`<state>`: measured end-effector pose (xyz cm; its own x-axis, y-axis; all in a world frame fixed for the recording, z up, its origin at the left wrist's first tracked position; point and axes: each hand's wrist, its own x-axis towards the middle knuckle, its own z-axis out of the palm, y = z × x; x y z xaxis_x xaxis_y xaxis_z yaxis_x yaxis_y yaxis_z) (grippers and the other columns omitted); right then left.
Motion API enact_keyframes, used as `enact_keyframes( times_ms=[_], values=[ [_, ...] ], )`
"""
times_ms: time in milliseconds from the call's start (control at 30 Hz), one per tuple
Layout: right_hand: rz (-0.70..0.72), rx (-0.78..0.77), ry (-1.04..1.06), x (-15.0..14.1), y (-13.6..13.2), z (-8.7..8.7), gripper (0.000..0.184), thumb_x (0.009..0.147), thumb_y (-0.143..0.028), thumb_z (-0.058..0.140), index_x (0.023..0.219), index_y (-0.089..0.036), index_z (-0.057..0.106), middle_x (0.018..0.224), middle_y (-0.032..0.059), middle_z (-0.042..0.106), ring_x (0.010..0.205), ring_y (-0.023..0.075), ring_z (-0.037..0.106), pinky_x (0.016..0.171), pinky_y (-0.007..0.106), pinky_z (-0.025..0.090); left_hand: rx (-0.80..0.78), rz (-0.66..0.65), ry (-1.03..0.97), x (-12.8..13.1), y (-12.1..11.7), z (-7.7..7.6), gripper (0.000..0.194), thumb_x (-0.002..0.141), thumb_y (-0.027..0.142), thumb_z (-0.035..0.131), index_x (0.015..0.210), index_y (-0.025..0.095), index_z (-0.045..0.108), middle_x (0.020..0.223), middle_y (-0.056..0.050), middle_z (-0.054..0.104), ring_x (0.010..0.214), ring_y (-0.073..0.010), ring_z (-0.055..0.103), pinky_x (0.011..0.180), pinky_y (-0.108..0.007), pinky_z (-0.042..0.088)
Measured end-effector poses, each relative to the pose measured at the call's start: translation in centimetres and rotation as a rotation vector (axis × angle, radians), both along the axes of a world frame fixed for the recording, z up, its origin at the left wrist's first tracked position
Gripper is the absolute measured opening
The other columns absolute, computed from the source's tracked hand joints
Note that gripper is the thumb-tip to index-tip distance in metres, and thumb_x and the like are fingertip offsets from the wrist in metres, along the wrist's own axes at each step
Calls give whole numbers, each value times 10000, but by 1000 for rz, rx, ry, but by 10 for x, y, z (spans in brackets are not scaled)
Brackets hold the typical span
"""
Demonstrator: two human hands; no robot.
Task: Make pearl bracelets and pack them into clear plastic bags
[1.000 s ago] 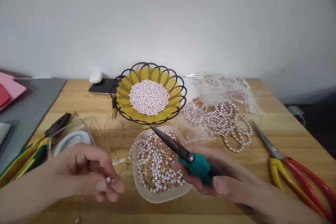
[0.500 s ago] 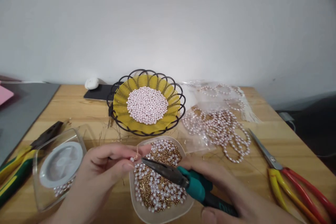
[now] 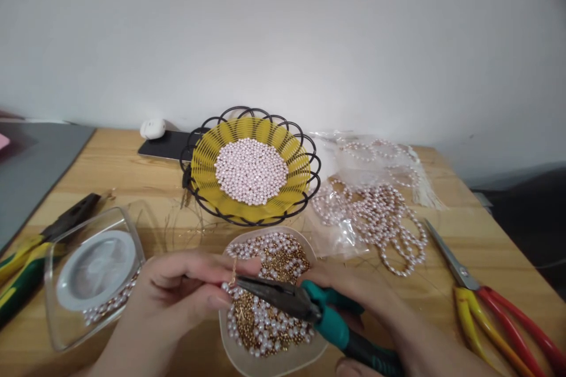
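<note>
Between the thumb and fingers of my left hand [image 3: 186, 288] is pinched a short piece of fine gold chain [image 3: 234, 268] with a pearl bead [image 3: 225, 287] at its lower end. My right hand [image 3: 367, 306] grips needle-nose pliers [image 3: 309, 305] with teal and black handles. The plier tips touch or nearly touch the chain just beside my left fingertips; whether the jaws close on it I cannot tell. Directly below both hands stands a pale plastic tub [image 3: 269, 368] holding pearl beads and small gold beads.
Behind the tub sits a yellow basket [image 3: 247, 212] of pink beads. Bead strands [image 3: 371, 212] lie on plastic bags to its right, with scissors [image 3: 464, 277] nearer me. At left are a clear box [image 3: 53, 306] with a white spool and yellow-green pliers [image 3: 39, 253]. A phone [image 3: 165, 146] lies at the back.
The view has shifted slightly. The plier tips now overlap the chain at my left fingertips, where a small gap showed before. Both hands keep their holds.
</note>
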<state>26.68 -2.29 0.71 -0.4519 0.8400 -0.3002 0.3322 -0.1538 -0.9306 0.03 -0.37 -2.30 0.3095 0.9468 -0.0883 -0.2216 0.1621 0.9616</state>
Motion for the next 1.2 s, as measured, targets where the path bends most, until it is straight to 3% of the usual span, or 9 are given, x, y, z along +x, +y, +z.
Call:
enact_keyframes(
  times_ms=[133, 400, 600, 900, 1200],
  values=[
    [28, 23, -12, 0, -1, -1, 452, 801, -429, 766, 1225, -273, 746, 1118, 127, 751, 1059, 379, 686, 918, 474, 609, -5, 18, 25, 0, 0, 0, 170, 869, 239, 785, 902, 403, 818, 1006, 29, 842, 946, -256, 808, 814, -358, 683],
    [2, -63, 7, 8, -8, -7, 555, 822, -464, 762, 1334, -269, 672, 1320, 145, 691, 1191, 377, 671, 991, 467, 586, 54, 9, 10, 2, 2, 2, 282, 863, 137, 774, 922, 409, 817, 999, 50, 839, 925, -219, 811, 804, -276, 673],
    [50, -140, -9, 15, -8, -7, 553, 841, -417, 751, 1359, -261, 638, 1366, 148, 666, 1258, 357, 650, 1015, 431, 563, -58, 38, -10, 4, 1, 3, 173, 829, 187, 821, 846, 359, 834, 952, 34, 847, 889, -222, 819, 798, -278, 670],
    [79, -120, -77, 17, -9, -9, 550, 850, -440, 727, 1356, -244, 632, 1325, 162, 686, 1213, 360, 675, 974, 437, 591, -10, -14, 19, 0, 0, 3, 228, 864, 167, 785, 903, 387, 829, 989, 81, 839, 909, -168, 812, 831, -184, 632],
    [75, -136, -59, 21, -8, -8, 546, 835, -415, 747, 1350, -271, 639, 1294, 139, 704, 1176, 350, 697, 972, 434, 590, -32, -65, -57, 0, 1, 1, 203, 859, 173, 795, 905, 368, 823, 987, 62, 843, 929, -175, 809, 844, -203, 631]
  ],
)
